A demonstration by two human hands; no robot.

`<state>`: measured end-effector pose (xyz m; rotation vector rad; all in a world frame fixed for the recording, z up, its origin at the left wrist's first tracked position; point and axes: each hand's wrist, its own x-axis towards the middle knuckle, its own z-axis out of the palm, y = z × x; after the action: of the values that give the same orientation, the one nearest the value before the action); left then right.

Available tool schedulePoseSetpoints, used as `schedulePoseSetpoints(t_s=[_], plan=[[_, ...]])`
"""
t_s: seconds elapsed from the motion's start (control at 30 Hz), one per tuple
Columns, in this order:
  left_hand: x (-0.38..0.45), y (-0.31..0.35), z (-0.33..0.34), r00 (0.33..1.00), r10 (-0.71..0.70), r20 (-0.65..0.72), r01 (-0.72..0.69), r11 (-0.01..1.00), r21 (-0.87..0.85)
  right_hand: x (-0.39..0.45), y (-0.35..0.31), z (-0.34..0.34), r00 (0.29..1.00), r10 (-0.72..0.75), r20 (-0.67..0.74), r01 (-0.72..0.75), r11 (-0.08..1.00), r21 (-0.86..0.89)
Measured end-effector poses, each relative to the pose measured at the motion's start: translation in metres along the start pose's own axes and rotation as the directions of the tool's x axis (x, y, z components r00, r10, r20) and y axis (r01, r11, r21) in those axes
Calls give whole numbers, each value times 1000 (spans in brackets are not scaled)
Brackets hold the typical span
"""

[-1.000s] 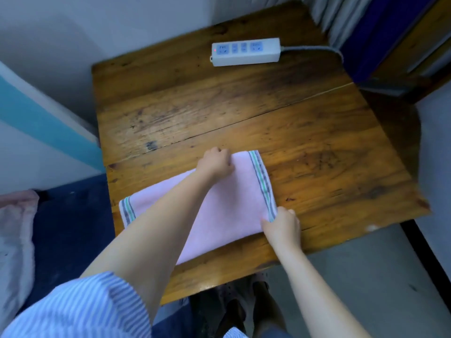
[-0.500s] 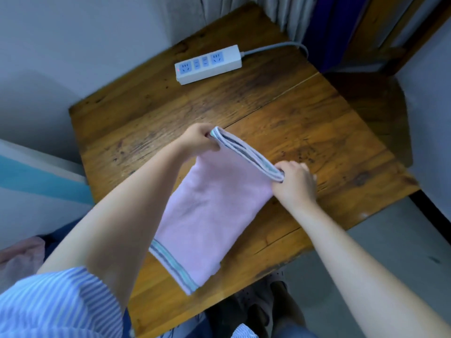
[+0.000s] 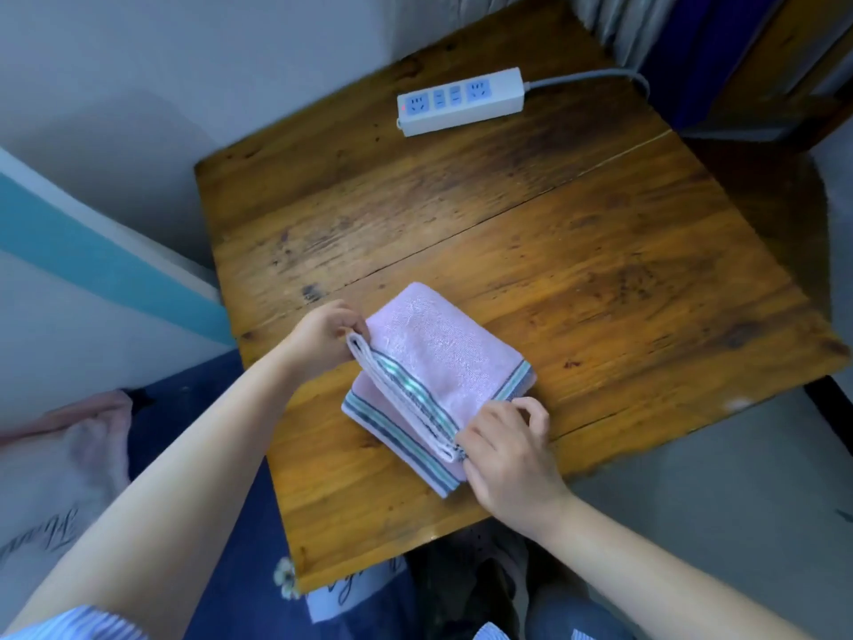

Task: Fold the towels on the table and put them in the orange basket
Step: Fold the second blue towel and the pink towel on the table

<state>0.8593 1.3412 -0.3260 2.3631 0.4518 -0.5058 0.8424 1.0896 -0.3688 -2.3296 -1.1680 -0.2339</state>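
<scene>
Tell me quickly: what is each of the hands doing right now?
Left hand: pinches the far corner of the pink towel.
Right hand: pinches the towel's near corner.

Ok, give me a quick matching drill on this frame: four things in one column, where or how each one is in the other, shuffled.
1. pink towel
2. power strip
3. left hand
4. right hand

a. pinches the striped hem's near end
b. lies at the table's far edge
c. half folded, near the front edge
d. pinches the hem's far end

Pairs: 1-c, 2-b, 3-d, 4-a
</scene>
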Motion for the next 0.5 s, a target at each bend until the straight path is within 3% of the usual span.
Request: schedulePoseSetpoints(t_s=[0.23,0.37,0.5], plan=[[-34,-43,32,998,-59,-28,61,997,48,-30,-18,28,989,-74,130,86,993,-84],[-41,-57,42,999,-53,1,52,984,168,-36,-22,40,964,-70,257,103,988,-117],[-52,-57,51,994,-105,12,101,974,204,-39,-17,36,948,-90,304,116,991,-68]])
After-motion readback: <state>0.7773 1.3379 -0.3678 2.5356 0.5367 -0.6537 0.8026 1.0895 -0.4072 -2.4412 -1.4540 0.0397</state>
